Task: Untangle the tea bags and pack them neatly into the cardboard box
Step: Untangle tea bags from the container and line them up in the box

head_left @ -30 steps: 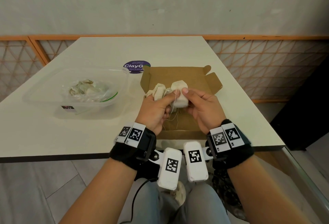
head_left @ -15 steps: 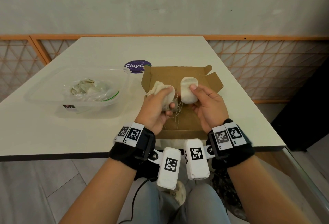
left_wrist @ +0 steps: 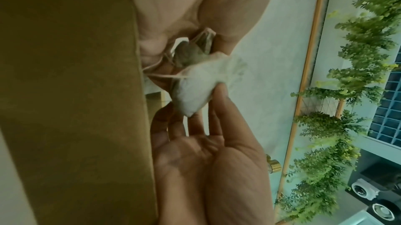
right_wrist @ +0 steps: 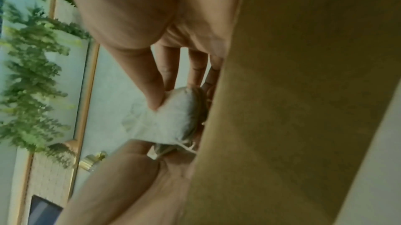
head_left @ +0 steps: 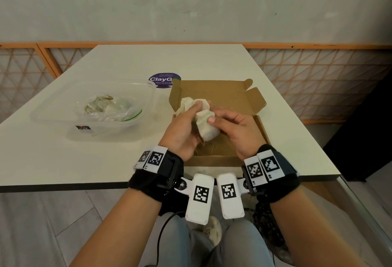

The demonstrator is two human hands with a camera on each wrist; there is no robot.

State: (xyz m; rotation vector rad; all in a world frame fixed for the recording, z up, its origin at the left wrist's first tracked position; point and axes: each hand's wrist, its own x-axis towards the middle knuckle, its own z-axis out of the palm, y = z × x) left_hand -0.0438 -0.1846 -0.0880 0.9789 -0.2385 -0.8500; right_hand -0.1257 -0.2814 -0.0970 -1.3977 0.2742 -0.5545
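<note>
Both hands hold a cluster of off-white tea bags [head_left: 204,124] with tangled strings just above the open cardboard box [head_left: 233,97] on the white table. My left hand [head_left: 184,131] grips the bunch from the left, thumb across the upper bags [head_left: 188,103]. My right hand [head_left: 235,131] pinches the front tea bag [left_wrist: 201,84] between thumb and fingers, as the right wrist view shows on the same bag [right_wrist: 171,117]. Loose strings [head_left: 203,148] hang under the bags. A second, darker tea bag [left_wrist: 190,53] sits inside the left palm.
A clear plastic tub [head_left: 53,116] at the left holds a clear bag of more tea bags [head_left: 106,107]. A purple round sticker [head_left: 163,80] lies behind the box. The table's front edge [head_left: 84,186] runs near my wrists; orange lattice railings flank the table.
Half a second ago the hands held separate tea bags apart; now they have come back together, and the right-hand bag lies lower, against the left hand's bunch.
</note>
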